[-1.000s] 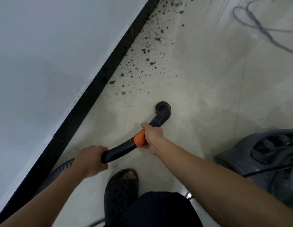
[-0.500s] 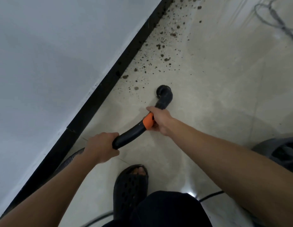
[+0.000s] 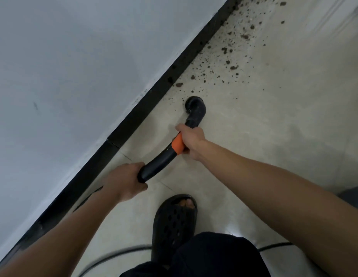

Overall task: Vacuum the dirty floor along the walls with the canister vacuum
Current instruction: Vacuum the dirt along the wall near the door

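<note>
A black vacuum wand (image 3: 158,162) with an orange collar (image 3: 178,144) runs between my hands. My left hand (image 3: 126,180) grips its rear end, where the hose goes out of sight under my forearm. My right hand (image 3: 192,139) grips it at the orange collar. Its curved black nozzle (image 3: 195,109) points down at the pale tiled floor (image 3: 274,126), at the near edge of the dirt. Brown crumbs and specks of dirt (image 3: 232,48) lie scattered along the black baseboard (image 3: 174,74) ahead of the nozzle.
A grey-white wall (image 3: 84,66) fills the left side above the baseboard. My foot in a black perforated sandal (image 3: 174,222) stands just behind the wand. A dark cable (image 3: 114,254) curves over the floor near my legs. A grey piece of the canister (image 3: 352,196) shows at the right edge.
The wand and both hands have moved forward along the wall, bringing the nozzle up to the dirt. The canister has slid almost out of view on the right.
</note>
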Tool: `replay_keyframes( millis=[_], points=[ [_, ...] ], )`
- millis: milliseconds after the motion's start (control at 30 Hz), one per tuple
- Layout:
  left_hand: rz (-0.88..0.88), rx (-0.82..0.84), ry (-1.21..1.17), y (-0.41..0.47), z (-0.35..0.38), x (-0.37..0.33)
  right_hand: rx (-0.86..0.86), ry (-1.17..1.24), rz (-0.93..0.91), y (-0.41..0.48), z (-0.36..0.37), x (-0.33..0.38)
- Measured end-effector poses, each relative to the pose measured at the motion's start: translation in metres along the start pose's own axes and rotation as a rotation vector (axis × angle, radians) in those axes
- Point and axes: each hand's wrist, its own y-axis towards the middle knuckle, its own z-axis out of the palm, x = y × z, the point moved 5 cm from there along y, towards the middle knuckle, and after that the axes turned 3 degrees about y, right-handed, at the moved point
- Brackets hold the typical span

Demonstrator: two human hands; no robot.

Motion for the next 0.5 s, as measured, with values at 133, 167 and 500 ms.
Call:
replay_keyframes(
  millis=[133, 167, 500],
  points=[
    [-0.013, -0.041, -0.076, 0.021, -0.01, -0.009, 0.003, -0.07, -0.036, 0.019, 0.007, 0.034],
    [-0.02, -0.053, -0.087, 0.022, -0.012, -0.009, 0.016, -0.087, -0.028, 0.022, 0.01, 0.038],
    [-0.024, -0.137, -0.094, 0.048, -0.036, -0.015, 0.089, -0.204, -0.074, 0.047, 0.037, 0.08]
  ],
)
